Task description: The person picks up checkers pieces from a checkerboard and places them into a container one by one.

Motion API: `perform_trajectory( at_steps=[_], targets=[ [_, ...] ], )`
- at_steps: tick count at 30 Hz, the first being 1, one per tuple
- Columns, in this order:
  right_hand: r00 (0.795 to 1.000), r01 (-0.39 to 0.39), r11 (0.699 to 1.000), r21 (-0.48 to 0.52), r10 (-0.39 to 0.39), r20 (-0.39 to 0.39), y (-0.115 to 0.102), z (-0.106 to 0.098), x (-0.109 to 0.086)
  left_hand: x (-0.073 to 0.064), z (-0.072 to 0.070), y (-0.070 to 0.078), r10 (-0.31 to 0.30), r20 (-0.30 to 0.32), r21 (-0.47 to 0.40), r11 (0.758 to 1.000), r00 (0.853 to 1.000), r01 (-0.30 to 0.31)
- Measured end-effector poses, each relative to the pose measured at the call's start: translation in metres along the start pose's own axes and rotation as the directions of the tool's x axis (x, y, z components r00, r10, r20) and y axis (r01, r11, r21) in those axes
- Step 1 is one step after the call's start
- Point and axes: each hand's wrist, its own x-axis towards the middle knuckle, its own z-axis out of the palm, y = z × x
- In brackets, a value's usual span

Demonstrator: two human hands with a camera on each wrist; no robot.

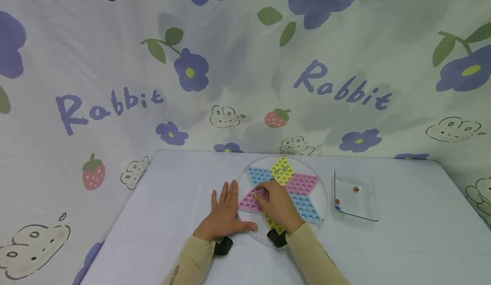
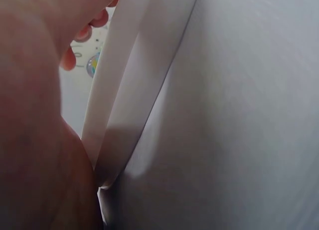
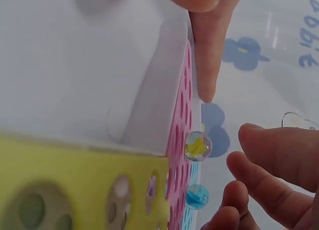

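Note:
A round Chinese checkers board (image 1: 322, 182) with a pink, blue and yellow star of holes lies on the white table. My left hand (image 1: 222, 216) rests flat with fingers spread at the board's left edge, its thumb over the rim. Above the board's middle is my right hand (image 1: 281, 206), fingers bent and apart. A clear marble with a yellow swirl (image 3: 198, 145) sits on the pink section, just short of the right fingertips in the right wrist view. Beside it is a blue-swirled marble (image 3: 197, 196). Nothing shows between the right thumb and fingers.
Right of the board stands a clear rectangular box (image 1: 362, 216) with several marbles, including a brown one (image 1: 356, 189) and a blue one (image 1: 338, 208). A cloth printed with flowers and rabbits (image 1: 245, 71) hangs behind the table (image 1: 414, 234).

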Motion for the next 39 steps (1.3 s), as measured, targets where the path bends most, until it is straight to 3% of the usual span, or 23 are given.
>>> perform_trajectory(
  at_steps=[19,39],
  targets=[
    [1.0,0.02,0.999,-0.027,-0.02,0.008,0.0,0.01,0.006,-0.001,-0.001,0.001,0.009,-0.005,0.009,1.0,1.0,-0.009],
    [1.0,-0.019,0.995,-0.095,0.021,0.023,-0.002,0.012,0.007,0.001,0.001,-0.001,0.008,-0.007,-0.003,1.0,1.0,-0.008]
  ],
)
